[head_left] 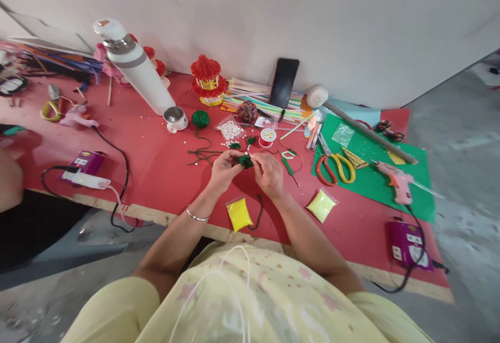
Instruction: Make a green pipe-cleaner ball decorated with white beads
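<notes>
Over the middle of the red table, my left hand [225, 168] is closed on one side of a small dark green yarn piece [245, 162]. The fingertips of my right hand [269, 172] pinch together at the piece's right edge, by a tiny white bead. Behind the hands lie a bag of white beads [230, 130], a red spool with a white top [267, 135] and a few green yarn bits. A green yarn ball [200, 119] trails strands toward my left hand. Nearer my body is a yellow packet [239, 214] with a short green strand beside it.
A tall white bottle [138, 69] and metal cup [175, 119] stand back left. On the right are scissors [344, 168], a pink glue gun [398, 180] and a purple power box [410, 245]. A phone [284, 82] leans at the back. Another person's arm [10, 181] shows far left.
</notes>
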A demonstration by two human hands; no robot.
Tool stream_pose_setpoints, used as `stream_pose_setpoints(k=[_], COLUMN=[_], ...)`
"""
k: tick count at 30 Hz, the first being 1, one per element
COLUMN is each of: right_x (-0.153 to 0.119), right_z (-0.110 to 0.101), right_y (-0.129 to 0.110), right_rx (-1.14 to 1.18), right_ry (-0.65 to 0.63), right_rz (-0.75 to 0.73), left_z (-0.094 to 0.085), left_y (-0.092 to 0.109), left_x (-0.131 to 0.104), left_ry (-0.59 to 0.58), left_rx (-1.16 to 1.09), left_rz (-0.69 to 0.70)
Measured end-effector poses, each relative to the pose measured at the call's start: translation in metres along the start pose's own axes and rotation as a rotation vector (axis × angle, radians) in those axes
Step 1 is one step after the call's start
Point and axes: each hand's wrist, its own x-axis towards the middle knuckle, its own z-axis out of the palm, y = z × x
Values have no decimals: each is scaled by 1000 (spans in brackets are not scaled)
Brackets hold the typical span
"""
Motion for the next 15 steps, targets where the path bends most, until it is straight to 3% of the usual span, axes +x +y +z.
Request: stream_pose_setpoints(k=[6, 15], right_x=[0, 4], right_z=[-5, -9], right_y=[2, -8], right_rx=[-12, 46], right_ry=[-21, 1], right_rz=[-115, -103], left_z=[1, -2], left_y=[6, 5], left_x=[-3, -4], left_ry=[-48, -68], left_rx=[42, 142], left_rz=[71, 186])
